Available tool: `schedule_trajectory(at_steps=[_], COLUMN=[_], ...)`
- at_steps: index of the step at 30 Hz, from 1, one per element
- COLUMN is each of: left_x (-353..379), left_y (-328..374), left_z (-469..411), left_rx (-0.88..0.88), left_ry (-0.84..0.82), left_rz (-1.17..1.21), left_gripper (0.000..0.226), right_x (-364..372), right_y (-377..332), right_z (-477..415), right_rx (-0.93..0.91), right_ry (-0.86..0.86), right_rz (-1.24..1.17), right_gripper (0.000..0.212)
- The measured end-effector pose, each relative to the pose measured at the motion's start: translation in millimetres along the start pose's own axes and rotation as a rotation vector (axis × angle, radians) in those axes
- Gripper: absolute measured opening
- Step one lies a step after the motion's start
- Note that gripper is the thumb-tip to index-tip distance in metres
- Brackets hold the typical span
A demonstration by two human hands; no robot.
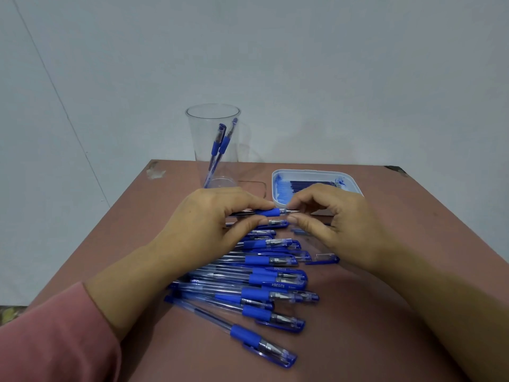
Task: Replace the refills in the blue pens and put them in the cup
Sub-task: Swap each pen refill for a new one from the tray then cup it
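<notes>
Nearest to me is a pink sleeve (55, 334) at the near left. Beside it lies a row of capped pens (261, 277) on the brown bench (385, 312); they have clear plastic barrels and blue rubber grips.

Beyond the row, both hands hold one uncapped pen (268, 212) above the bench. Its long axis runs left to right, point toward the right. The left hand (203, 224) has its fingers (248, 201) curled around the blue grip. The right hand (338, 224) pinches the metal tip (292, 211) between thumb and forefinger. I judge that the tip is being turned, but I cannot tell in which direction.

The clear plastic cup (213, 144) stands far and a little left, nearer the left hand, with two pens inside. The white tray of refills (314, 186) lies just behind the right hand.
</notes>
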State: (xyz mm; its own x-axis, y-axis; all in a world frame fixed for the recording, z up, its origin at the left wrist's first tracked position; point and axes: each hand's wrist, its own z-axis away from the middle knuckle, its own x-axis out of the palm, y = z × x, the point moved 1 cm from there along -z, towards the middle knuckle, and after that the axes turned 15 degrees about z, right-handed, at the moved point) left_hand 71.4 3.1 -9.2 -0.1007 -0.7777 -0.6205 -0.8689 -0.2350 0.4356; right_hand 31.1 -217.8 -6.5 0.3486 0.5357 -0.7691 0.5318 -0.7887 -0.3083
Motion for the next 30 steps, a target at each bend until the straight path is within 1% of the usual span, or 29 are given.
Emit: schedule_trajectory(at_steps=[2, 3, 4, 5, 6, 8, 10, 11, 14, 15, 18, 20, 22, 24, 25, 28, 30], left_x=[0.9, 1.1, 1.0, 1.0, 0.6, 0.2, 0.1, 0.2, -0.2, -0.5, -0.8, -0.2, 0.3, 0.2, 0.1, 0.5, 1.0], left_y=[0.1, 0.2, 0.4, 0.7, 1.1, 1.8, 2.2, 2.3, 3.0, 3.7, 5.7, 5.7, 5.2, 5.2, 5.5, 6.6, 7.2], left_z=[0.3, 0.5, 0.6, 0.7, 0.5, 0.3, 0.2, 0.2, -0.1, -0.3, -0.8, -1.0, -0.9, -0.7, -0.7, -0.7, -0.5], left_rx=[-0.002, -0.003, -0.003, -0.004, -0.004, -0.006, -0.009, -0.009, -0.009, -0.008, -0.004, -0.004, -0.009, -0.013, -0.013, -0.006, 0.002], left_ry=[-0.008, -0.006, -0.003, 0.001, 0.004, 0.006, 0.006, 0.007, 0.01, 0.01, 0.007, 0.003, 0.0, 0.002, 0.001, -0.001, -0.001], left_rz=[-0.002, 0.0, 0.005, 0.008, 0.008, 0.006, 0.005, 0.003, 0.008, 0.008, 0.001, -0.004, -0.005, -0.003, -0.003, 0.004, 0.006], left_gripper=[0.028, 0.028, 0.028, 0.028, 0.028, 0.028, 0.028, 0.029, 0.029, 0.029, 0.029, 0.028, 0.028, 0.028, 0.028, 0.028, 0.028], right_x=[-0.1, -0.1, -0.7, -1.1, -1.9, -2.1, -1.9, -1.3, -2.0, -2.5, -2.1, -1.0, -0.9, -3.0, -3.5, -1.3, -1.7], right_y=[2.2, 3.4, 3.6, 4.0, 3.9, 4.7, 5.6, 6.6, 5.9, 5.3, 2.1, 2.1, 0.9, -1.4, -1.6, -0.7, 0.4], right_z=[-0.1, 0.3, 1.0, 1.5, 1.5, 0.6, 0.3, 0.8, 2.2, 1.9, 0.5, 0.9, 1.9, 2.5, 2.1, 1.3, 1.2], right_rx=[0.012, 0.031, 0.054, 0.068, 0.062, 0.011, -0.013, -0.013, 0.03, 0.015, -0.012, -0.008, 0.005, 0.006, -0.01, -0.032, -0.032], right_ry=[-0.028, -0.052, -0.077, -0.083, -0.069, -0.024, -0.02, -0.025, 0.005, 0.033, 0.046, 0.031, 0.016, 0.04, 0.056, 0.052, 0.053], right_rz=[-0.017, -0.057, -0.109, -0.141, -0.141, -0.075, -0.055, -0.06, -0.121, -0.106, -0.05, -0.028, -0.061, -0.082, -0.056, -0.001, 0.005], right_gripper=[0.007, 0.01, 0.017, 0.025, 0.027, 0.017, 0.009, 0.01, 0.027, 0.026, 0.011, 0.012, 0.012, 0.019, 0.019, 0.01, 0.013])
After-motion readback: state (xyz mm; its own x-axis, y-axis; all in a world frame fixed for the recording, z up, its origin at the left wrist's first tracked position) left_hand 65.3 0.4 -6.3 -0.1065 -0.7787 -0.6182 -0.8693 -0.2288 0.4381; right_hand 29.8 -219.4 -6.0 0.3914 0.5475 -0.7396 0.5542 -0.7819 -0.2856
